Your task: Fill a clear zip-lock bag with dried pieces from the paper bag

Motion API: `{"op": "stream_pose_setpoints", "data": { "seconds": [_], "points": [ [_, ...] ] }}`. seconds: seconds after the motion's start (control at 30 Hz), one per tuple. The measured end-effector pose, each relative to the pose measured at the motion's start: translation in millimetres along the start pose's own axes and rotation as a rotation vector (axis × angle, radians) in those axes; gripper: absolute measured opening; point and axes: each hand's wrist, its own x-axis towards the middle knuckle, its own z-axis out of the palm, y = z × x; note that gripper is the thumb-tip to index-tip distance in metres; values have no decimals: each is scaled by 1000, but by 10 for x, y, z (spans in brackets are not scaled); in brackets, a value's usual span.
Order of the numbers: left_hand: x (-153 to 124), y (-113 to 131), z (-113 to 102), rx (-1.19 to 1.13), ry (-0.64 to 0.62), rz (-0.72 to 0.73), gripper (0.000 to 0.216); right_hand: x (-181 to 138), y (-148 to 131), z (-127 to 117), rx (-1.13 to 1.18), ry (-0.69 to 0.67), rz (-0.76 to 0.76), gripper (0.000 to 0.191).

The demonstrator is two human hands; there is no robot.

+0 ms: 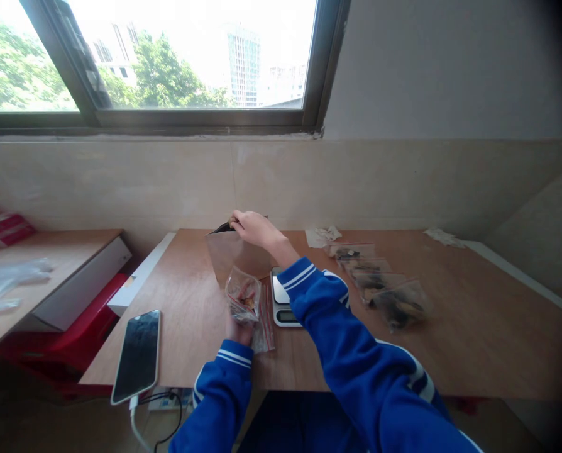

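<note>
My left hand (237, 331) holds up a small clear zip bag (243, 296) with brownish pieces inside, just above the wooden table (191, 314). My right hand (255, 228) reaches forward across the table and grips the open top of a standing brown paper pouch (231, 255). Under my right forearm a small digital scale (281, 302) lies flat on the table. A few empty clear zip bags with red strips (266, 327) lie beside my left hand.
A row of filled clear zip bags (380, 283) lies to the right of the scale. A phone (137, 355) on a white cable rests at the table's front left corner. Crumpled tissues (322, 236) lie near the wall. A second table (49, 258) stands at left.
</note>
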Motion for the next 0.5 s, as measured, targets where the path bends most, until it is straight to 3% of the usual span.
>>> {"op": "stream_pose_setpoints", "data": {
  "seconds": [0.17,0.33,0.43,0.5],
  "points": [
    [20,-2,-22,-39,84,1,28,-36,18,2,91,-34,-37,24],
    [59,-16,-86,-37,84,8,21,-86,2,7,-41,-31,-136,34],
    [67,-33,-150,-3,101,28,23,-198,-51,-14,-69,87,-136,25],
    [66,-40,-192,30,93,40,27,-319,-115,-25,33,219,-90,23]
  ]
}}
